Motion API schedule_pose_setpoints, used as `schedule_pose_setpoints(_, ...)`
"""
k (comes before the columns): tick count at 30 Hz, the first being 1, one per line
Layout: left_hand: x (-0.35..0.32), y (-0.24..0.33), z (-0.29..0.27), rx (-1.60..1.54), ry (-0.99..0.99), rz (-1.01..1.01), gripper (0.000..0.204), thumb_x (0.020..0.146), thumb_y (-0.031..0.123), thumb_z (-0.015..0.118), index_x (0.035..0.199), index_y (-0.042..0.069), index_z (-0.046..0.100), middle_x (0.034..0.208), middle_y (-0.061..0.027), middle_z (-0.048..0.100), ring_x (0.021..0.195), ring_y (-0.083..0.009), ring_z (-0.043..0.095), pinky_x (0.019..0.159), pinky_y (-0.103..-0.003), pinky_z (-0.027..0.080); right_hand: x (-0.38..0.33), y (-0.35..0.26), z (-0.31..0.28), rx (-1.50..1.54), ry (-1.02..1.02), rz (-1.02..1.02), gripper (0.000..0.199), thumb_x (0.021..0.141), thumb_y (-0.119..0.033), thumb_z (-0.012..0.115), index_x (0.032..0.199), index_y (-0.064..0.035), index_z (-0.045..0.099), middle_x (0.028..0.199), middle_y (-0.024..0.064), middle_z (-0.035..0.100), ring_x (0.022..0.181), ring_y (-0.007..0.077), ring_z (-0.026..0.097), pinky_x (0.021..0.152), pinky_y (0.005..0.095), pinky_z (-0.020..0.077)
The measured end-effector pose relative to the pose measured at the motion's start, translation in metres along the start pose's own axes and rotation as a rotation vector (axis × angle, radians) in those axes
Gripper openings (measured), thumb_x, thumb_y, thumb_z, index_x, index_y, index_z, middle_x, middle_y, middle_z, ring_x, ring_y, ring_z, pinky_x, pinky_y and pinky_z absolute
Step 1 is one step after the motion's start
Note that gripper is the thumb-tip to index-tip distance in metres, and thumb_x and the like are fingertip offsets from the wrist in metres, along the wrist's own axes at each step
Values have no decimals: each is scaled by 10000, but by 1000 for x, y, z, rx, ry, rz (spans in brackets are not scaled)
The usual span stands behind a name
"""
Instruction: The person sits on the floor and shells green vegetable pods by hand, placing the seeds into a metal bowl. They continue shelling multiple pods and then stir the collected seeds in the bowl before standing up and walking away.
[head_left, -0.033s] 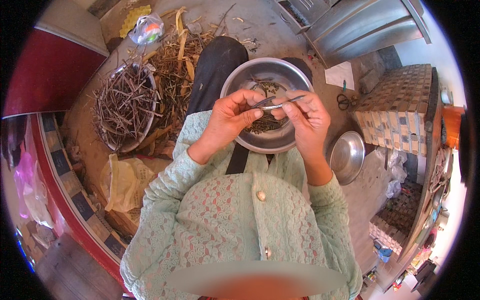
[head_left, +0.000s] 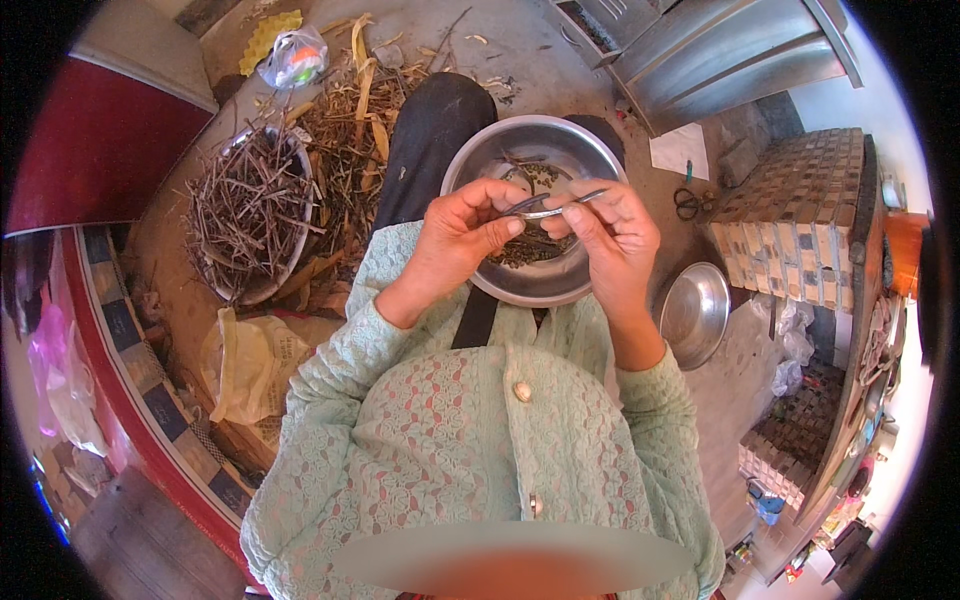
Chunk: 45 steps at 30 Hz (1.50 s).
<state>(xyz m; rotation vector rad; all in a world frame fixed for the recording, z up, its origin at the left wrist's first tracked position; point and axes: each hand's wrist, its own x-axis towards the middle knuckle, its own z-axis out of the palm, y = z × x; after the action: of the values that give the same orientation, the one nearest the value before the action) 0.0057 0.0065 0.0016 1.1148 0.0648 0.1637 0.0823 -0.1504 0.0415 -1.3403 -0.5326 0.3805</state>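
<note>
My left hand [head_left: 458,238] and my right hand [head_left: 620,245] meet above a metal basin [head_left: 477,160] resting at my lap. Pinched between the thumbs and fingers of both is a long, thin, dark dry bean pod [head_left: 545,213]. It looks split lengthwise, with a pale inner side showing. Small greenish beans [head_left: 545,178] and bits of dark pod lie on the basin's bottom, partly hidden by my fingers.
To the left stands a bowl heaped with dry dark pods [head_left: 248,210], beside loose stalks and husks [head_left: 350,140]. A second metal basin [head_left: 695,315] sits on the floor at right, near scissors [head_left: 687,204] and a tiled brick structure [head_left: 785,220]. A plastic bag [head_left: 250,365] lies lower left.
</note>
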Motion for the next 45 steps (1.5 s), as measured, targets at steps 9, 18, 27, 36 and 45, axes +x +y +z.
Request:
schedule_pose_setpoints(9, 0, 7, -4, 42, 40, -64, 161, 826, -26, 553, 969, 24, 608, 807, 10, 598, 656, -39, 494, 569, -180, 385, 6, -2, -8, -106, -131, 99, 141, 897, -29, 544, 1030, 16, 530, 950, 110, 645, 804, 147, 643, 690, 241, 530)
schedule_pose_setpoints(18, 1, 3, -5, 227, 97, -56, 139, 852, -7, 523, 966, 11, 599, 788, 11, 597, 679, -33, 501, 595, -178, 392, 8, -4, -8, -137, -129, 82, 116, 886, -10, 554, 1000, 8, 545, 926, 90, 644, 802, 120, 633, 691, 230, 531)
schedule_pose_setpoints(27, 2, 2, -2, 288, -58, -82, 154, 894, 87, 574, 1015, -1, 611, 798, 21, 611, 700, -50, 514, 627, -206, 432, 8, 3, -1, -211, -157, 94, 161, 863, 16, 578, 1019, -10, 548, 871, 59, 661, 767, 87, 624, 670, 226, 510)
schedule_pose_setpoints(36, -10, 13, -16, 552, 19, -94, 194, 904, 83, 553, 1079, 26, 613, 718, 39, 552, 618, -35, 449, 556, -196, 391, 9, 10, 6, -478, -161, 3, 264, 825, 30, 606, 1074, -31, 546, 824, 114, 681, 746, 143, 673, 651, 246, 517)
schedule_pose_setpoints(45, -19, 24, -31, 266, 146, -49, 156, 913, 87, 533, 1035, 37, 615, 679, 63, 500, 577, -10, 401, 514, -168, 312, 13, 4, -3, -663, -253, -113, 308, 760, -36, 663, 1049, -40, 555, 865, 94, 641, 747, 191, 655, 619, 300, 517)
